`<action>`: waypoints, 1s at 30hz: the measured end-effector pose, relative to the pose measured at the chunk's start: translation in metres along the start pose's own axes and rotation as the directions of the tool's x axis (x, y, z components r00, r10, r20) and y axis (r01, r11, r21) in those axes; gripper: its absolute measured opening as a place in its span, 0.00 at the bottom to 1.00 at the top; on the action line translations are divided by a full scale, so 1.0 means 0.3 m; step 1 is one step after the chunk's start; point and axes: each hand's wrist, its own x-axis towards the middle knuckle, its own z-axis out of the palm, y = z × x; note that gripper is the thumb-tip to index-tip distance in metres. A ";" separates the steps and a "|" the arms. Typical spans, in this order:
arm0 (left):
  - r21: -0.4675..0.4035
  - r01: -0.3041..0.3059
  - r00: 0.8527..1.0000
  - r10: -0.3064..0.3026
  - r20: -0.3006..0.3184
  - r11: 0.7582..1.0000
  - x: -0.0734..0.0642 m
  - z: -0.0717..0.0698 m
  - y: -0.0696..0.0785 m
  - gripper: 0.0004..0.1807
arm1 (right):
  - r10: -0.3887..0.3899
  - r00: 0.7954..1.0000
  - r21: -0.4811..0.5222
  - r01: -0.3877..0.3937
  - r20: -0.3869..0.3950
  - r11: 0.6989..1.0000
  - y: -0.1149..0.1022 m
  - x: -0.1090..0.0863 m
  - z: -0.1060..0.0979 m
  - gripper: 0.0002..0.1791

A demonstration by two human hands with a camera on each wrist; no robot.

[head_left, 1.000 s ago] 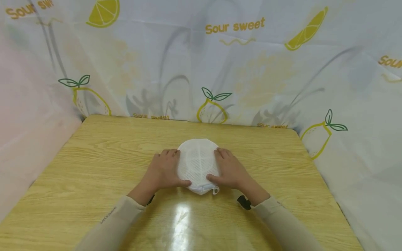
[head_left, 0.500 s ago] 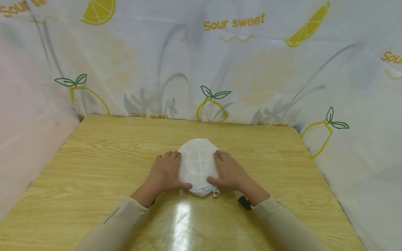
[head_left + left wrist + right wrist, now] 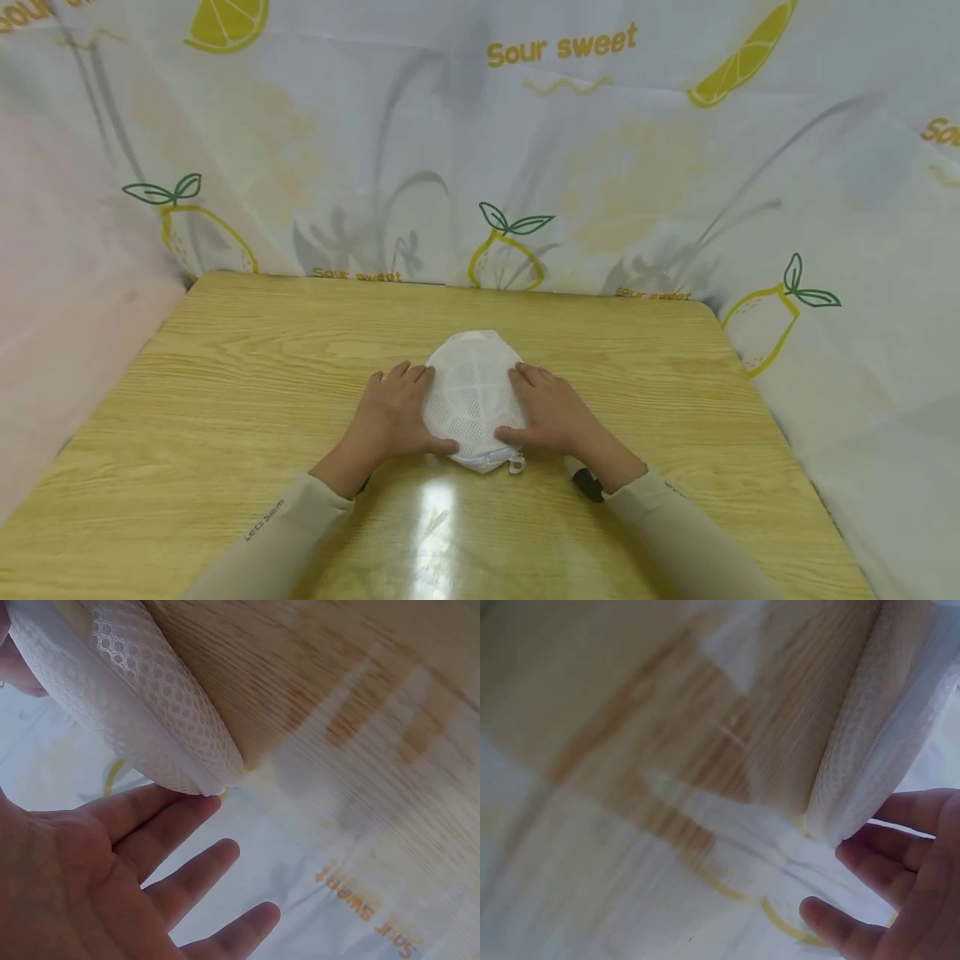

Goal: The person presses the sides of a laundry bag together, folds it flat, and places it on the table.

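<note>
A round white mesh laundry bag (image 3: 474, 392) rests on the table between my hands, a zipper (image 3: 483, 457) along its near edge and a small white loop (image 3: 517, 464) at that edge's right end. My left hand (image 3: 393, 417) touches its left side, thumb toward the near edge and fingertips on the far side. Opposite it, my right hand (image 3: 551, 412) touches the right side in the same manner. Both wrist views show mostly straight, spread fingers, with only some fingertips meeting the bag's rim (image 3: 169, 742). What the bag contains cannot be made out.
The wood-grain table (image 3: 247, 358) has a glossy light reflection in front of the bag. Behind it hangs a white curtain (image 3: 600, 175) printed with lemons and lettering, continuing down both sides. A small black device (image 3: 587, 485) is at the right wrist.
Both hands stay on the bag's sides. The bag's near edge sits very slightly lower in view, and its outline is a little less even. The head view has shifted slightly.
</note>
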 end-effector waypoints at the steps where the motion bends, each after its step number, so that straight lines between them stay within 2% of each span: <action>1: 0.000 0.004 1.000 -0.004 0.002 1.000 0.000 0.000 0.001 0.65 | 0.003 1.000 -0.003 -0.003 0.006 1.000 -0.001 0.000 0.000 0.53; 10: -0.027 -0.001 1.000 0.002 0.021 1.000 -0.005 0.013 0.009 0.64 | 0.043 0.996 0.009 -0.044 0.074 0.999 -0.012 -0.015 0.014 0.52; 20: -0.062 0.003 1.000 -0.002 0.011 0.998 0.019 0.035 -0.022 0.63 | 0.045 0.996 0.058 -0.050 0.078 0.997 0.002 0.017 0.026 0.51; 25: -0.105 -0.007 1.000 0.009 0.017 0.994 0.012 0.044 -0.039 0.63 | 0.050 0.996 0.065 -0.055 0.079 0.996 -0.002 0.023 0.037 0.50; 30: -0.128 -0.027 0.999 0.024 -0.021 0.991 0.013 0.033 -0.045 0.62 | 0.060 0.997 0.047 -0.062 0.039 0.997 0.001 0.024 0.022 0.48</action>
